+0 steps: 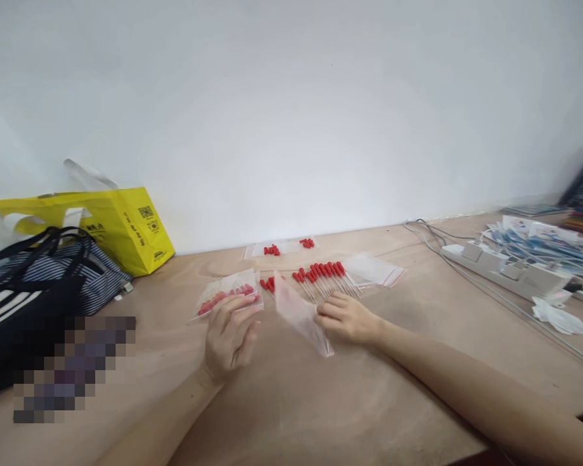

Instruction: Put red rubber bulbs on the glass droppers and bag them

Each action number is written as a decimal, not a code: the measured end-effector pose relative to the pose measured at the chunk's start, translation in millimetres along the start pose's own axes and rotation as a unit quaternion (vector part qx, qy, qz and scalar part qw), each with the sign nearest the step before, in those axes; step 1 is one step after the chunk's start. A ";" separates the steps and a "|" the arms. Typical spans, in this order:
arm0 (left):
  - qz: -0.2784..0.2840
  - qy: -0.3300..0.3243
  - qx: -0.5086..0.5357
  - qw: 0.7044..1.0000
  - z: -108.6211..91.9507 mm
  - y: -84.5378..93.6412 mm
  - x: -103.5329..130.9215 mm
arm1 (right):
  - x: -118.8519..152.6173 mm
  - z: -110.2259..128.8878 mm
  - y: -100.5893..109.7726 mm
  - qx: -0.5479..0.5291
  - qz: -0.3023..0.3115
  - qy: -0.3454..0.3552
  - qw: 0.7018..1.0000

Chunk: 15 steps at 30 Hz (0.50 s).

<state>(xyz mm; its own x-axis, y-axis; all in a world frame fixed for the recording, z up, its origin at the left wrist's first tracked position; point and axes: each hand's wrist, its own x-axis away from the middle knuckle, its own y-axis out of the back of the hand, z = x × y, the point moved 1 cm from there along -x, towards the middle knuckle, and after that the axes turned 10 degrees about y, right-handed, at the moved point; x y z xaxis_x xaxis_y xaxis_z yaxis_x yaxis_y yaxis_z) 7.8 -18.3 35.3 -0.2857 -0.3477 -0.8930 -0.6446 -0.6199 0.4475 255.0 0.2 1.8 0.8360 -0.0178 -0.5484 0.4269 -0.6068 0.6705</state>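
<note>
My right hand is closed on a clear zip bag, which stands up tilted and looks unfilled. Beside it, my left hand has its fingers apart and bent, with nothing in them. Its fingertips overlap a second zip bag of red bulb-ended pieces; whether they touch it I cannot tell. Just beyond my right hand lies a row of red-bulbed droppers with thin clear stems. Several more red-topped droppers are partly hidden by the held bag.
Near the wall are a bag with red bulbs and another flat clear bag. At left stand a yellow bag and a striped bag. A power strip, cables, crumpled tissue and blue-white packets occupy the right.
</note>
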 end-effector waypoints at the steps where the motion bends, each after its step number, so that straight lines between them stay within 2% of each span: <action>1: -0.003 -0.017 0.014 1.000 -6.5 3.0 0.8 | -2.6 5.7 -1.9 -0.010 0.018 0.021 1.000; 3: 0.004 -0.042 0.039 0.998 -18.3 9.7 1.9 | -5.0 12.1 -5.0 -0.019 0.037 0.039 0.998; 5: -0.015 -0.068 0.076 0.995 -28.4 17.1 0.4 | -4.9 13.4 -7.1 -0.021 0.044 0.046 0.998; 7: -0.033 -0.054 0.112 0.992 -35.2 21.3 -4.0 | -3.7 12.1 -8.3 -0.022 0.047 0.042 0.998; 8: -0.006 -0.021 0.118 0.993 -36.9 20.4 -6.6 | -3.1 11.4 -8.8 -0.023 0.047 0.039 0.998; 9: 0.041 0.023 0.119 0.992 -37.5 17.3 -8.6 | -2.6 10.8 -9.3 -0.026 0.046 0.035 0.998; 10: 0.145 0.049 0.109 0.982 -37.5 11.6 -9.1 | -2.2 10.6 -9.9 -0.030 0.045 0.033 0.998; 12: 0.346 0.069 0.090 0.931 -35.6 -2.3 -4.8 | -1.9 11.7 -11.3 -0.045 0.042 0.027 0.998; 13: 0.416 0.073 0.079 0.903 -33.9 -8.9 -0.6 | -1.7 12.6 -12.1 -0.057 0.040 0.012 0.997; 15: 0.498 0.087 0.070 0.860 -29.8 -19.0 8.7 | -0.8 14.5 -13.1 -0.086 0.030 -0.068 0.993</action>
<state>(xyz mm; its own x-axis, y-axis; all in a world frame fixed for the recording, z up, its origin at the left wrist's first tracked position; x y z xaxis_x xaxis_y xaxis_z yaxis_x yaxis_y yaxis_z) 38.7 -30.5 20.4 -0.6432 -0.7644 -0.0432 -0.2235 0.1335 0.9655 243.7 -3.4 -13.8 0.8131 -0.1641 -0.5585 0.4396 -0.4559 0.7739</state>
